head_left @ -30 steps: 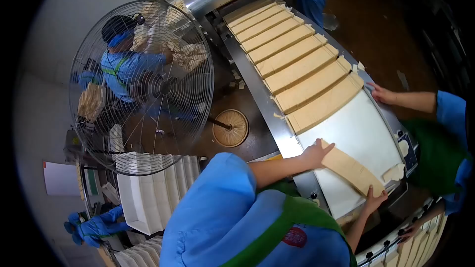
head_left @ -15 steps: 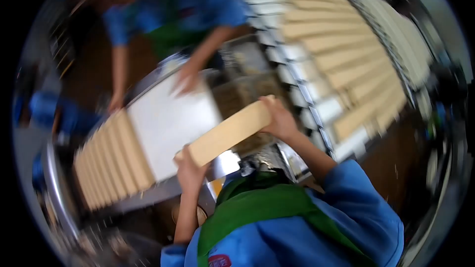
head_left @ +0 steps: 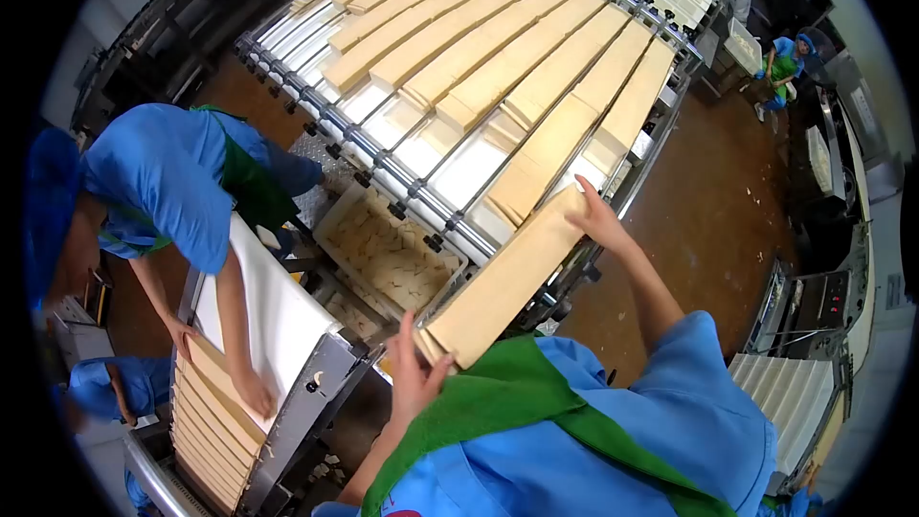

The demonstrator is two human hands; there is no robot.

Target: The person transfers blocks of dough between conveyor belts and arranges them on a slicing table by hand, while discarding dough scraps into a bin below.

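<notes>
A long, pale stack of dough sheets [head_left: 507, 273] is held between my two hands, slanting across the near end of a wide laned conveyor [head_left: 469, 168]. My left hand [head_left: 414, 373] grips its lower end, thumb and fingers around the edge. At the upper end, my right hand [head_left: 595, 215] has its fingers closed on the stack, over the conveyor's near right corner. More long stacks [head_left: 479, 29] lie side by side in the lanes beyond.
A co-worker [head_left: 172, 172] bends over a white belt [head_left: 273, 306] at the left, both hands on pale strips [head_left: 206, 421]. A bin of scraps [head_left: 383, 249] stands between the belts. Another person [head_left: 785, 67] is at the far right.
My view has swung from the white belt to the laned conveyor. The stack in my hands has come off the white belt and over to the near end of the lanes.
</notes>
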